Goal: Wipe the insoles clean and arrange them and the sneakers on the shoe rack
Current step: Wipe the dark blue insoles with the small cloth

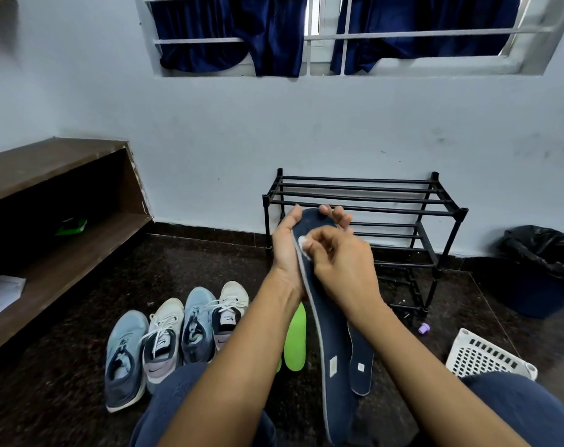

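Before the shoe rack (364, 201), the left hand (287, 250) holds the navy insole (330, 333) by its far toe end, the right hand (342, 262) pinching seemingly a wipe (303, 241) there.

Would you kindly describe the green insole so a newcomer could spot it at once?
Find the black shoe rack against the wall and look to the floor before it. Right of the sneaker row lies the green insole, bright lime where neighbouring insoles are navy.

Navy insole (330, 317), green insole (296, 340)
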A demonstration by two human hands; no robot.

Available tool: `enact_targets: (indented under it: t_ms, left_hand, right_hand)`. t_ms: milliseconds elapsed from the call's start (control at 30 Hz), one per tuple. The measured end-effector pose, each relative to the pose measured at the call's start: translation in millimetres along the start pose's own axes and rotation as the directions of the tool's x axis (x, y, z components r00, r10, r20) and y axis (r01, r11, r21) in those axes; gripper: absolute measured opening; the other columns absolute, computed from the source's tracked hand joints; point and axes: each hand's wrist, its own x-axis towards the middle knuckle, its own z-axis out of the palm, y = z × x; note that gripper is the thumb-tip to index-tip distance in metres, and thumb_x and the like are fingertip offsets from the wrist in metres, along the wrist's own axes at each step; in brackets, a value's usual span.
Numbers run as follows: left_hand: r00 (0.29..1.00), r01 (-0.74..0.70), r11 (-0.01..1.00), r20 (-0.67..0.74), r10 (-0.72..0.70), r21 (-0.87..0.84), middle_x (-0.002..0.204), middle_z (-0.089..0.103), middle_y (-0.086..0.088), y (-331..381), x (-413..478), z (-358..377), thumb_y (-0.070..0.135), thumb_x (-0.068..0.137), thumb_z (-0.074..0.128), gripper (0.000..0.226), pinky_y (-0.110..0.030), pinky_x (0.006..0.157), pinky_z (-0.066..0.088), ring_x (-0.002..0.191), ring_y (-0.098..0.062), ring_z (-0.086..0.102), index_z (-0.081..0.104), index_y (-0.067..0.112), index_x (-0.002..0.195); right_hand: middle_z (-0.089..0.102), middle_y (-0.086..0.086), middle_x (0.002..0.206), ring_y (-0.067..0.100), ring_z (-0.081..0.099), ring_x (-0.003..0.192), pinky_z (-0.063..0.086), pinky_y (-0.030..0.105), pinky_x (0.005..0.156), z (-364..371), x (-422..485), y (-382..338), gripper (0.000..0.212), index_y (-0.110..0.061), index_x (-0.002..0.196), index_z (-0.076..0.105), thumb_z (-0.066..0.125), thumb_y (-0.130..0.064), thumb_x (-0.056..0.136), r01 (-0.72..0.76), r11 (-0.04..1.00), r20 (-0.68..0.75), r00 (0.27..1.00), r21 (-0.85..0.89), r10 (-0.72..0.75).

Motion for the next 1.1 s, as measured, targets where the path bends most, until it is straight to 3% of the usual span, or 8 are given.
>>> enact_targets:
  t_ms: [100, 300, 500, 600, 767, 867, 967, 1100]
  left_hand:
    - [1.0, -0.017, 0.997, 0.007, 0.017, 0.072, 0.078, 0.063, -0.007, -6, 0, 0, 0.04, 0.083, 0.043, 0.032, -0.035, 0.109, 0.033, 0.083, -0.023, 0.068, 0.052, 0.009, 0.078]
    - [0.998, -0.056, 0.993, -0.006, 0.057, 0.103, 0.084, 0.066, -0.007, 15, 6, -11, 0.046, 0.098, 0.034, 0.054, -0.038, 0.089, 0.052, 0.088, -0.024, 0.068, 0.065, 0.009, 0.073]
    - [0.993, -0.075, 0.972, -0.071, 0.093, 0.224, 0.084, 0.061, -0.008, 1, 5, -7, 0.048, 0.099, 0.033, 0.041, -0.033, 0.085, 0.048, 0.088, -0.022, 0.062, 0.052, 0.016, 0.082]
    - [0.996, -0.054, 0.965, -0.052, 0.069, 0.258, 0.085, 0.063, -0.006, 3, 6, -9, 0.049, 0.099, 0.032, 0.042, -0.031, 0.082, 0.052, 0.089, -0.02, 0.065, 0.051, 0.016, 0.08]
    - [0.995, -0.077, 0.972, -0.044, 0.089, 0.222, 0.081, 0.065, -0.004, 18, 7, -12, 0.048, 0.1, 0.027, 0.047, -0.037, 0.087, 0.046, 0.086, -0.019, 0.068, 0.051, 0.014, 0.078]
    - [0.988, -0.119, 0.968, -0.067, 0.137, 0.222, 0.081, 0.062, -0.004, 16, 6, -9, 0.051, 0.1, 0.028, 0.052, -0.036, 0.087, 0.046, 0.086, -0.02, 0.067, 0.054, 0.014, 0.075]
    - [0.985, -0.12, 0.963, -0.094, 0.146, 0.242, 0.078, 0.06, -0.006, 5, 5, -3, 0.055, 0.099, 0.028, 0.052, -0.031, 0.083, 0.051, 0.086, -0.021, 0.065, 0.051, 0.014, 0.076]
    - [0.991, -0.105, 0.97, -0.064, 0.122, 0.219, 0.08, 0.063, -0.004, 9, 7, -6, 0.054, 0.098, 0.029, 0.049, -0.033, 0.085, 0.051, 0.092, -0.02, 0.066, 0.05, 0.016, 0.076]
  right_hand:
    - [0.068, 0.004, 0.083, 0.026, 0.061, 0.08, 0.048, 0.036, 0.074, 0, 4, -2, 0.007, -0.02, 0.086, 0.068, 0.062, -0.025, 0.087, -0.034, 0.999, -0.041, 0.999, -0.011, 0.033]
    - [0.056, -0.008, 0.053, 0.001, 0.047, 0.048, 0.035, 0.011, 0.052, -3, -12, -5, 0.012, -0.02, 0.074, 0.066, 0.065, -0.019, 0.086, -0.071, 0.975, 0.221, 0.975, 0.212, 0.024]
    - [0.069, 0.0, 0.078, 0.019, 0.063, 0.075, 0.048, 0.033, 0.071, 1, 10, 0, 0.006, -0.024, 0.082, 0.067, 0.062, -0.024, 0.086, -0.058, 0.998, 0.007, 0.998, -0.001, 0.058]
    - [0.067, -0.002, 0.073, 0.017, 0.06, 0.07, 0.048, 0.031, 0.07, 3, 7, 1, 0.007, -0.022, 0.08, 0.066, 0.063, -0.022, 0.086, -0.053, 0.996, -0.03, 0.998, 0.074, 0.056]
    - [0.056, -0.008, 0.053, 0.007, 0.05, 0.052, 0.042, 0.023, 0.059, 5, -11, 1, 0.018, -0.021, 0.069, 0.065, 0.066, -0.018, 0.086, -0.151, 0.918, 0.238, 0.969, 0.368, 0.064]
    - [0.057, -0.013, 0.053, 0.001, 0.048, 0.051, 0.037, 0.015, 0.055, 8, -2, -1, 0.016, -0.023, 0.07, 0.064, 0.066, -0.018, 0.085, -0.09, 0.964, 0.127, 0.99, 0.252, 0.059]
    - [0.067, -0.002, 0.073, 0.018, 0.061, 0.07, 0.046, 0.03, 0.067, 8, 13, -4, 0.008, -0.022, 0.079, 0.067, 0.064, -0.021, 0.085, -0.029, 0.997, -0.052, 0.998, 0.076, 0.033]
    - [0.059, -0.009, 0.06, 0.007, 0.053, 0.056, 0.039, 0.022, 0.059, 8, 11, -5, 0.009, -0.02, 0.078, 0.067, 0.065, -0.021, 0.086, -0.035, 0.978, -0.005, 0.999, 0.205, 0.037]
